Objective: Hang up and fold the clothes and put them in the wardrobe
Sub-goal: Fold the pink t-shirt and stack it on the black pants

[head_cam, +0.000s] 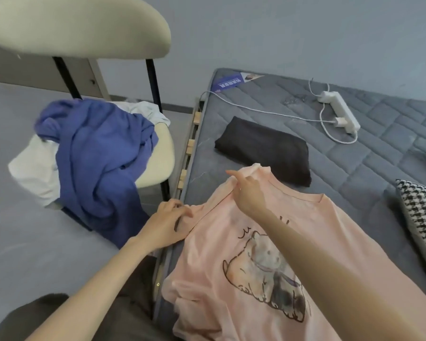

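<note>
A pink T-shirt (330,232) with a cat print lies face up on the grey mattress (369,153), its left side over the bed's edge. My right hand (246,190) pinches the shirt's left sleeve near the shoulder and lifts it, index finger pointing out. My left hand (167,222) grips the same sleeve lower down at the mattress edge. A folded dark garment (263,151) lies on the mattress beyond the shirt. A blue garment (99,153) and white clothes (35,173) are heaped on the chair (158,156) to the left.
A white power strip (340,109) with its cable lies on the far mattress. A black-and-white houndstooth cushion (423,217) sits at the right edge. The chair's beige backrest (76,25) rises at top left. Grey floor spreads left of the bed.
</note>
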The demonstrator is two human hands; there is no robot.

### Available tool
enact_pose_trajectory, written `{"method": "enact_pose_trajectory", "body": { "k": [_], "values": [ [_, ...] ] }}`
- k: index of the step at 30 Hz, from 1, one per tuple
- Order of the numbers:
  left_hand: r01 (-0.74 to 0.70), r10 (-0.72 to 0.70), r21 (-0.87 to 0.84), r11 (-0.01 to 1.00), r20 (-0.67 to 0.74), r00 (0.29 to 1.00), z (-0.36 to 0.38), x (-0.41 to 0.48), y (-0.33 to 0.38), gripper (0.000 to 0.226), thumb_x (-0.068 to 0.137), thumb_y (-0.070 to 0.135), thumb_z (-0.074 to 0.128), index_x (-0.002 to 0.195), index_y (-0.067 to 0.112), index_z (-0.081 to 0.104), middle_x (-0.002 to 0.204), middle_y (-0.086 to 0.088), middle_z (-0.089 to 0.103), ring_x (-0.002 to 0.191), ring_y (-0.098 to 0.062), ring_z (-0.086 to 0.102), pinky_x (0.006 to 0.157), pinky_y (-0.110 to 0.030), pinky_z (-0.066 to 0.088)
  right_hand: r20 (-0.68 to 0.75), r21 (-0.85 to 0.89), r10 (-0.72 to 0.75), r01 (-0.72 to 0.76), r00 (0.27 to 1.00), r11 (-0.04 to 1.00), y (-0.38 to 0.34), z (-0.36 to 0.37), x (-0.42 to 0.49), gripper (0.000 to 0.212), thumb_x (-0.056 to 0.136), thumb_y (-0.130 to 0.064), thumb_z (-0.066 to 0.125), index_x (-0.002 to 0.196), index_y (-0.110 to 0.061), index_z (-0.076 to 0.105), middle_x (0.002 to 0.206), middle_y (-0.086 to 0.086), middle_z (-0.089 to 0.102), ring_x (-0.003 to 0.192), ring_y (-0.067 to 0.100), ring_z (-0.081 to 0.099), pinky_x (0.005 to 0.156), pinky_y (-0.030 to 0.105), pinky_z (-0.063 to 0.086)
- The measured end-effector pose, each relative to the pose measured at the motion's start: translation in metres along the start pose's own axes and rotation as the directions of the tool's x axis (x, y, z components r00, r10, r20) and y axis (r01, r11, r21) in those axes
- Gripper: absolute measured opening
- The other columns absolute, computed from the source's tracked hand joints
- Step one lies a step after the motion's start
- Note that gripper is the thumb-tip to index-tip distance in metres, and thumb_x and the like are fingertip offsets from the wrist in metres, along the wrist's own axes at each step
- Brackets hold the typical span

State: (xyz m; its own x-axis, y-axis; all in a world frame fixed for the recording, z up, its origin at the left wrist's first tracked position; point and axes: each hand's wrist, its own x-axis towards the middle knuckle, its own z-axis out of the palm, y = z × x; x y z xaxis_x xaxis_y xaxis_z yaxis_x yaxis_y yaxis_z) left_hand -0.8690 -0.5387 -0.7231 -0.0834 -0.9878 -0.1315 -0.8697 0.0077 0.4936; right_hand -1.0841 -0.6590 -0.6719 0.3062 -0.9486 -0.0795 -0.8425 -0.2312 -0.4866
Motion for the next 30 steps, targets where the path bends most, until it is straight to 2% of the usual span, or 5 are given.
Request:
{"method": "enact_pose_trajectory", "body": {
  "k": [4, 9, 19, 25, 30],
  "values": [
    [-0.079, 0.083, 0.108, 0.991, -0.037, 0.996, 0.001, -0.002, -0.006, 0.046, 0.078, 0.045, 0.068, 0.12, 0.034, 0.052, 0.14, 0.006, 0.028, 0.126, -0.016, 0.029, 0.097, -0.035, 0.043, 0.136, 0.137, 0.141, -0.159, 0.981, 0.978, -0.004, 0.004, 0.02, 0.051, 0.093, -0.002, 0.032, 0.13, -0.03, 0.054, 0.119, 0.004, 0.06, 0.106, 0.024, 0.055, 0.089, 0.04, 0.049],
    [-0.114, 0.119, 0.035, 0.993, -0.208, 0.971, -0.001, 0.005, -0.011, 0.016, 0.089, 0.027, 0.061, 0.104, 0.022, 0.066, 0.126, 0.007, 0.046, 0.116, -0.01, 0.043, 0.092, -0.028, 0.044, 0.119, 0.38, 0.22, -0.249, 0.968, 0.891, -0.006, 0.003, 0.027, 0.047, 0.091, 0.0, 0.036, 0.127, -0.017, 0.06, 0.122, 0.001, 0.059, 0.091, 0.007, 0.053, 0.067, 0.012, 0.04],
    [0.118, -0.389, -0.629, 0.769, -0.313, 0.866, -0.057, 0.034, -0.044, 0.013, 0.092, 0.018, 0.057, 0.084, 0.025, 0.063, 0.081, 0.012, 0.065, 0.072, 0.0, 0.056, 0.061, -0.013, 0.041, 0.203, 0.641, 0.274, -0.339, 0.94, 0.689, -0.023, -0.005, 0.066, 0.047, 0.095, -0.004, 0.043, 0.135, -0.025, 0.055, 0.119, -0.002, 0.056, 0.106, 0.016, 0.052, 0.078, 0.018, 0.041],
    [0.219, -0.55, -0.71, 0.669, -0.275, 0.788, -0.078, 0.073, -0.055, 0.009, 0.094, 0.021, 0.054, 0.097, 0.018, 0.062, 0.083, 0.013, 0.057, 0.074, -0.003, 0.05, 0.061, -0.017, 0.039, 0.285, 0.547, 0.188, -0.32, 0.94, 0.774, -0.017, 0.023, 0.083, 0.056, 0.099, -0.015, 0.044, 0.148, -0.036, 0.03, 0.149, 0.002, 0.038, 0.133, 0.024, 0.04, 0.109, 0.038, 0.035],
    [0.286, -0.658, -0.75, 0.597, -0.253, 0.709, -0.069, 0.09, -0.06, 0.02, 0.092, 0.024, 0.058, 0.106, 0.009, 0.063, 0.097, 0.003, 0.059, 0.09, -0.014, 0.053, 0.069, -0.025, 0.039, 0.179, 0.05, 0.014, -0.024, 0.984, 0.998, 0.006, 0.038, 0.065, 0.068, 0.09, -0.028, 0.056, 0.149, -0.039, 0.022, 0.15, 0.0, 0.038, 0.136, 0.024, 0.036, 0.113, 0.042, 0.029]
  ]
}}
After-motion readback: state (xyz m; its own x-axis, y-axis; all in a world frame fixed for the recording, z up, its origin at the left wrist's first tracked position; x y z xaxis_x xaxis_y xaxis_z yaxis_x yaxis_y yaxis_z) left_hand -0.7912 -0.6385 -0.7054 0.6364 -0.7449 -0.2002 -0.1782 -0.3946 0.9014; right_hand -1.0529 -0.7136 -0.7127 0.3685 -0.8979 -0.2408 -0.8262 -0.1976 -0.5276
